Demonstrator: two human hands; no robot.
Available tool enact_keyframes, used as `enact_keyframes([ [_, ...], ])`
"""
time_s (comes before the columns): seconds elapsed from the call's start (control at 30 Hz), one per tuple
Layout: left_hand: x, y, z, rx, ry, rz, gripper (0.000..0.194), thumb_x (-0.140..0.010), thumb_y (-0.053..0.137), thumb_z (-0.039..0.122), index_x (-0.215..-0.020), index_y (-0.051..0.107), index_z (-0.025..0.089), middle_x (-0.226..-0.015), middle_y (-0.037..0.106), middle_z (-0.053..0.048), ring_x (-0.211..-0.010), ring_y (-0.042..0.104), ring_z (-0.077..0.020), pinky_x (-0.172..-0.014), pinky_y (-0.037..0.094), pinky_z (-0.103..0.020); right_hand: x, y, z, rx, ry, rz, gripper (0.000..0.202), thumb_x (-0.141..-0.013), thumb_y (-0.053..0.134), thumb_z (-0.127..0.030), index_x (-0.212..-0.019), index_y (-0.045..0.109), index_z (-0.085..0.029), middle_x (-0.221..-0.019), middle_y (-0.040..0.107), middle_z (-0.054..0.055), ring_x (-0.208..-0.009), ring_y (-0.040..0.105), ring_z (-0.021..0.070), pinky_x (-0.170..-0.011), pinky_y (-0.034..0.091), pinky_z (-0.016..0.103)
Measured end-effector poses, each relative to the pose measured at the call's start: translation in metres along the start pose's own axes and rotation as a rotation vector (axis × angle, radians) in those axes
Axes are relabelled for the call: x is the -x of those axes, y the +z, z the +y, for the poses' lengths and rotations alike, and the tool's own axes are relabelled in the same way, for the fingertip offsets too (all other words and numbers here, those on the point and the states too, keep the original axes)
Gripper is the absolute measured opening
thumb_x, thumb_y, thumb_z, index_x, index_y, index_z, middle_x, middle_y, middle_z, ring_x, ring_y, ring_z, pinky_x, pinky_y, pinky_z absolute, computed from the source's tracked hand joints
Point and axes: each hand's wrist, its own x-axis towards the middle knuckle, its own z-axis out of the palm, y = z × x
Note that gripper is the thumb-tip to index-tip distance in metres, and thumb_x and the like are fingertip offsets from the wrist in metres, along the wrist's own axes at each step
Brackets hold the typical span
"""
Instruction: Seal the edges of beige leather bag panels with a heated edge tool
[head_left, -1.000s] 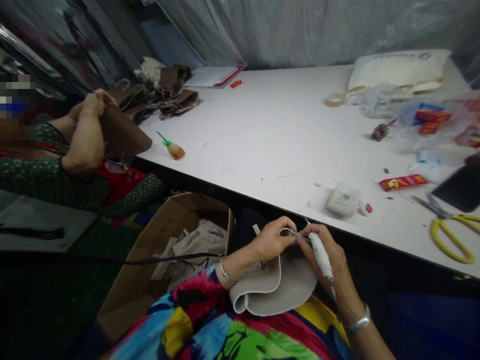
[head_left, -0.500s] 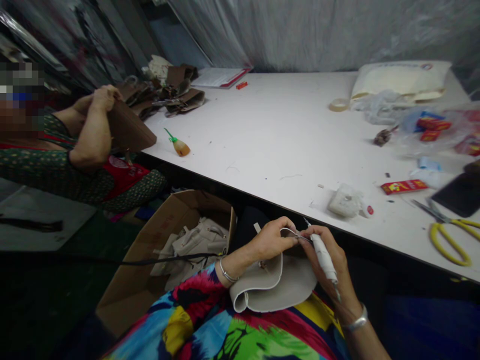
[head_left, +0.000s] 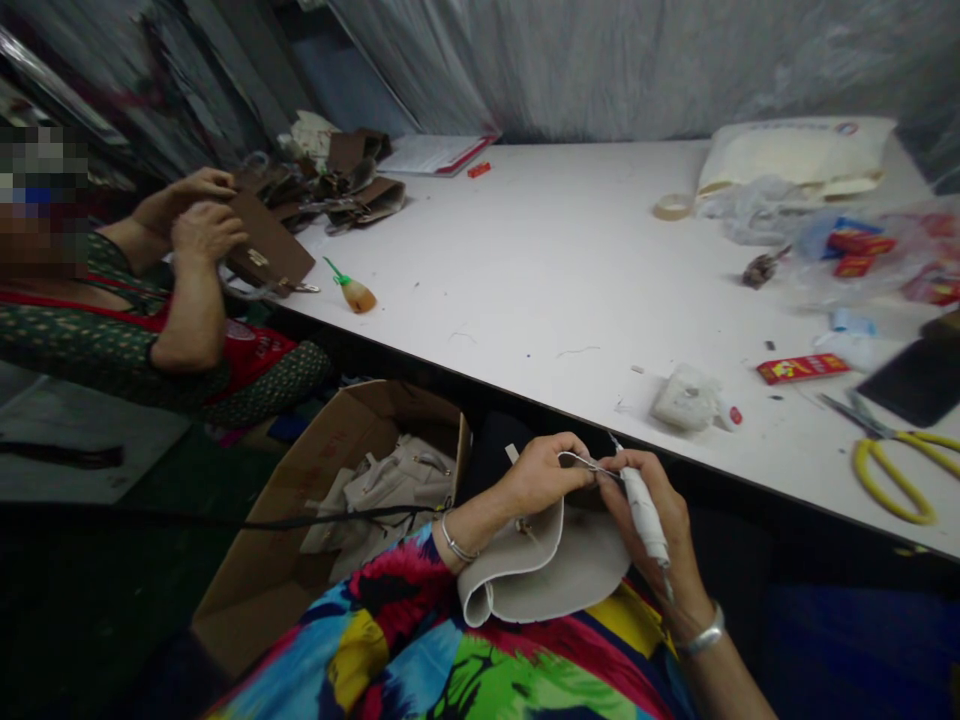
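Over my lap, my left hand (head_left: 546, 474) is closed, its thumb and fingers pinching the rim of a cream bag (head_left: 577, 570). The bag's body hangs folded open beneath both hands. My right hand (head_left: 664, 505) meets the left at that rim, thumb and fingertips pressed together. Held in it is a thin pointed awl-like tool (head_left: 643, 515) with a white-wrapped handle, its tip pointing up toward the table edge. A pale thin strip or cord loops between my fingertips; exactly how it is gripped is hidden.
A cardboard box (head_left: 247, 560) of cream bags (head_left: 397, 480) stands at my left. On the white table (head_left: 510, 270) lie yellow-handled scissors (head_left: 892, 470), a plastic-wrapped block (head_left: 686, 400), a tape roll (head_left: 673, 207) and a glue bottle (head_left: 354, 290). A co-worker handles a brown bag (head_left: 270, 240).
The co-worker's hands have shifted on the brown bag, and its metal clasp now shows. My hands keep nearly the same hold on the cream bag; the view has shifted slightly.
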Motion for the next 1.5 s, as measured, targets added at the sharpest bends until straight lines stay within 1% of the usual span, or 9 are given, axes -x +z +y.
enact_keyframes([
  [0.13, 0.002, -0.002, 0.006, -0.003, -0.006, -0.029, 0.016, -0.073, 0.075, 0.023, -0.086, 0.069, 0.014, -0.079, 0.068, 0.000, -0.074, 0.057, -0.0114, -0.074, 0.043, -0.024, -0.001, 0.000, 0.003, -0.008, 0.021, 0.007, 0.023, -0.095, 0.067, -0.044, -0.105, 0.063, -0.024, -0.093, 0.076, 0.001, -0.074, 0.072, 0.0151, -0.063, 0.053, 0.020],
  [0.37, 0.005, -0.001, 0.009, -0.092, -0.010, -0.005, 0.012, -0.076, 0.071, 0.021, -0.085, 0.069, 0.014, -0.074, 0.063, 0.003, -0.068, 0.051, -0.0090, -0.065, 0.038, -0.022, -0.003, 0.002, 0.007, 0.003, 0.004, -0.003, 0.021, -0.094, 0.067, -0.043, -0.104, 0.064, -0.025, -0.092, 0.076, -0.001, -0.069, 0.070, 0.0133, -0.060, 0.051, 0.019],
  [0.53, 0.003, -0.003, 0.008, -0.093, -0.009, -0.034, 0.012, -0.078, 0.070, 0.022, -0.086, 0.070, 0.014, -0.077, 0.065, 0.002, -0.071, 0.054, -0.0098, -0.068, 0.041, -0.023, -0.001, 0.002, 0.011, 0.038, 0.014, 0.002, 0.021, -0.094, 0.069, -0.042, -0.107, 0.064, -0.026, -0.092, 0.075, -0.002, -0.071, 0.070, 0.0136, -0.062, 0.050, 0.020],
  [0.67, 0.002, -0.003, 0.008, -0.086, 0.007, -0.063, 0.013, -0.082, 0.069, 0.026, -0.086, 0.069, 0.014, -0.080, 0.068, 0.000, -0.074, 0.057, -0.0112, -0.072, 0.044, -0.024, 0.001, 0.001, 0.012, 0.000, -0.024, -0.020, 0.018, -0.097, 0.067, -0.040, -0.108, 0.064, -0.026, -0.094, 0.073, -0.002, -0.072, 0.069, 0.0124, -0.068, 0.051, 0.021],
  [0.83, 0.001, 0.002, 0.005, -0.217, 0.075, 0.010, 0.011, -0.079, 0.064, 0.020, -0.088, 0.070, 0.015, -0.082, 0.069, 0.000, -0.077, 0.058, -0.0125, -0.078, 0.046, -0.026, 0.001, 0.001, 0.008, 0.055, -0.096, -0.010, 0.012, -0.099, 0.066, -0.035, -0.107, 0.065, -0.026, -0.090, 0.070, -0.002, -0.071, 0.066, 0.0118, -0.068, 0.049, 0.022],
  [0.97, 0.001, 0.008, 0.002, -0.238, 0.082, 0.027, 0.015, -0.080, 0.059, 0.017, -0.090, 0.070, 0.016, -0.086, 0.072, -0.001, -0.080, 0.061, -0.0138, -0.081, 0.048, -0.026, 0.000, 0.003, 0.008, 0.082, -0.143, 0.019, 0.008, -0.098, 0.066, -0.032, -0.103, 0.065, -0.026, -0.085, 0.067, -0.004, -0.070, 0.064, 0.0112, -0.068, 0.048, 0.022],
  [1.07, 0.002, 0.011, 0.001, -0.281, 0.092, 0.054, 0.015, -0.083, 0.059, 0.020, -0.092, 0.070, 0.017, -0.087, 0.073, -0.001, -0.080, 0.062, -0.0142, -0.079, 0.048, -0.026, 0.001, 0.004, 0.010, 0.050, -0.095, 0.020, 0.009, -0.099, 0.066, -0.033, -0.103, 0.065, -0.025, -0.084, 0.066, -0.004, -0.067, 0.063, 0.0108, -0.066, 0.047, 0.021],
  [1.23, 0.003, 0.011, 0.000, -0.355, 0.124, 0.060, 0.017, -0.086, 0.058, 0.023, -0.097, 0.070, 0.019, -0.091, 0.073, -0.001, -0.082, 0.063, -0.0146, -0.079, 0.048, -0.026, 0.004, 0.005, 0.012, -0.016, -0.014, 0.003, 0.014, -0.100, 0.065, -0.036, -0.108, 0.063, -0.025, -0.095, 0.071, -0.002, -0.074, 0.067, 0.0120, -0.066, 0.049, 0.021],
  [1.5, -0.001, 0.009, 0.001, -0.286, 0.082, 0.011, 0.016, -0.084, 0.059, 0.025, -0.093, 0.068, 0.017, -0.082, 0.068, 0.001, -0.072, 0.055, -0.0124, -0.069, 0.042, -0.025, 0.003, 0.006, 0.014, -0.020, 0.003, 0.006, 0.016, -0.099, 0.065, -0.038, -0.105, 0.062, -0.024, -0.093, 0.072, -0.001, -0.071, 0.065, 0.0122, -0.064, 0.049, 0.020],
])
